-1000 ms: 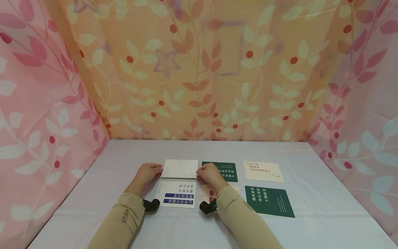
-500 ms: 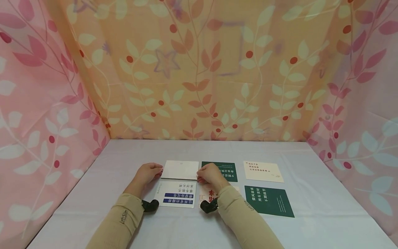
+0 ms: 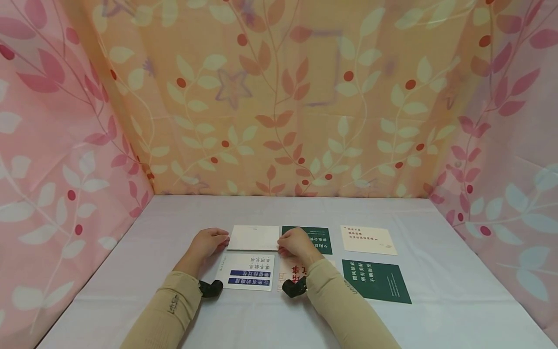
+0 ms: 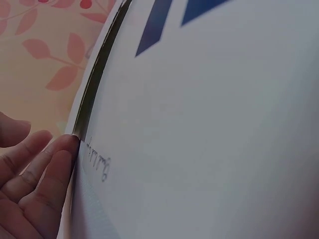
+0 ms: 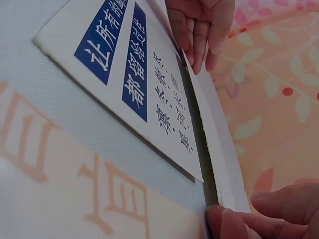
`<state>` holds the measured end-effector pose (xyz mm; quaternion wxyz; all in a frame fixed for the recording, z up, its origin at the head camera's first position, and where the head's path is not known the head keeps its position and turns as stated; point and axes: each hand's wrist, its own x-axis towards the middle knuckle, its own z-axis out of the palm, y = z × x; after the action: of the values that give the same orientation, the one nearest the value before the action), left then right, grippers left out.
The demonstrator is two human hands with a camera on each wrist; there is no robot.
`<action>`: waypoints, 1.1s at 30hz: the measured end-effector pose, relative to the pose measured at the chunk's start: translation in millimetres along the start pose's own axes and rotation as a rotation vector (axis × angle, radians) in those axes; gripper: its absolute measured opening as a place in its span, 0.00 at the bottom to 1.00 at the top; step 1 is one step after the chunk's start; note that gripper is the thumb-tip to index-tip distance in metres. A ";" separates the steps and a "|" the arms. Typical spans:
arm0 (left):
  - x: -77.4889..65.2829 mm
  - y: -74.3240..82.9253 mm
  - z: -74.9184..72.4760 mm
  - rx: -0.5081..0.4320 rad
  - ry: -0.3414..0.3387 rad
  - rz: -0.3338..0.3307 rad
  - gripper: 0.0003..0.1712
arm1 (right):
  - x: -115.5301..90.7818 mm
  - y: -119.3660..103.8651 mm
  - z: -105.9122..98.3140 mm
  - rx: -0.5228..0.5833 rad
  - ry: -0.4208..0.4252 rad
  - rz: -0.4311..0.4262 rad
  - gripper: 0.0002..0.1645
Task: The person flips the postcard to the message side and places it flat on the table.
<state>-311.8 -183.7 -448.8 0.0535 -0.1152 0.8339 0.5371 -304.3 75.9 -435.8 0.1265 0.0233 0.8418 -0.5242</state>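
**Blank white rectangular card [image 3: 254, 237] held by its two short ends**

From where I stand, a peach-orange fabric backdrop [image 3: 314, 135] printed with leaves hangs beyond the blank card, and a white-covered table [image 3: 87, 310] spreads beneath it. A tan left sleeve [image 3: 165, 305] and tan right sleeve [image 3: 350, 310] flank its near side. To its right and nearer the person lies a dark green card with white writing [image 3: 378, 282]; well to its right, a cream card with red-brown writing [image 3: 368, 240]; immediately right, a second dark green card [image 3: 322, 240]. Just on its near side sits a white card with two blue bands [image 3: 248, 272]; diagonally near-right, a pale card with orange-red characters [image 3: 292, 269], partly covered.

The blank card's long axis runs left to right, straight from hand to hand. Neither is nearer: the left hand [image 3: 210, 244] holds its left end with bent fingers; the right hand [image 3: 301, 246] grips its right end, thumb above, fingertips at the near corner. A dark strip shows under its near edge; whether it is raised or layered, I can't tell.
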 end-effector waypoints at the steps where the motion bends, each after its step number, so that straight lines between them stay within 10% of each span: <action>1: 0.1 -0.2 -0.1 -0.003 0.000 -0.001 0.14 | -0.1 -0.2 -0.3 -0.003 0.002 0.002 0.10; 33: 0.9 22.1 11.4 -0.053 -0.042 0.049 0.14 | 0.9 -1.9 -39.6 0.012 0.007 -0.047 0.13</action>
<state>-318.6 -164.7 -434.2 0.0545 -0.0847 0.8207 0.5624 -312.9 110.1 -417.9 0.1109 0.0061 0.8396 -0.5318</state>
